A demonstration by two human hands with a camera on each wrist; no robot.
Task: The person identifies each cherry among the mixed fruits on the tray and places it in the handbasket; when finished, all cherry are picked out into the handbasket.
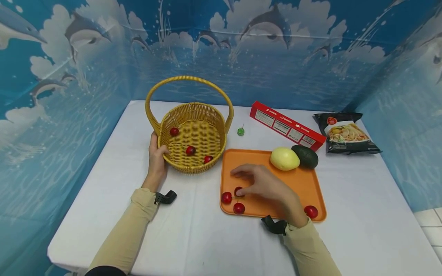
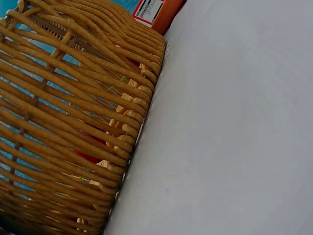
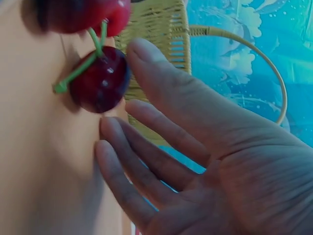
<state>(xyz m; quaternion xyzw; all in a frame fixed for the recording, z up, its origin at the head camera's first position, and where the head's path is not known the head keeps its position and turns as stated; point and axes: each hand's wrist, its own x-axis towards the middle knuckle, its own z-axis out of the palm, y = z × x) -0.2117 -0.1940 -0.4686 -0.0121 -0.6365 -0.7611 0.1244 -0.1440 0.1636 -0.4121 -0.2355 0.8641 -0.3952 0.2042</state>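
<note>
My left hand [image 1: 157, 157] grips the near left rim of a yellow wicker basket [image 1: 190, 168], thumb over the edge and fingers outside. Inside the basket lie three dark red cherries. Over the left part of an orange tray [image 1: 276, 214], my right hand [image 1: 266, 184] hovers with its fingers parted. A cherry [image 3: 100, 81] with a green stem sits by the right thumb tip in the right wrist view; whether they touch I cannot tell. Two more cherries, one [image 1: 226, 197] to its left and one [image 1: 239, 208] nearer, lie beside it. The left wrist view shows the basket's woven side [image 2: 73, 122].
A yellow lemon-like fruit [image 1: 284, 159] and a dark green avocado [image 1: 305, 156] sit at the tray's back right. Another cherry [image 1: 311, 211] is in its near right corner. Behind are a red box [image 1: 287, 125], a black food packet [image 1: 347, 133] and a small green object [image 1: 240, 131].
</note>
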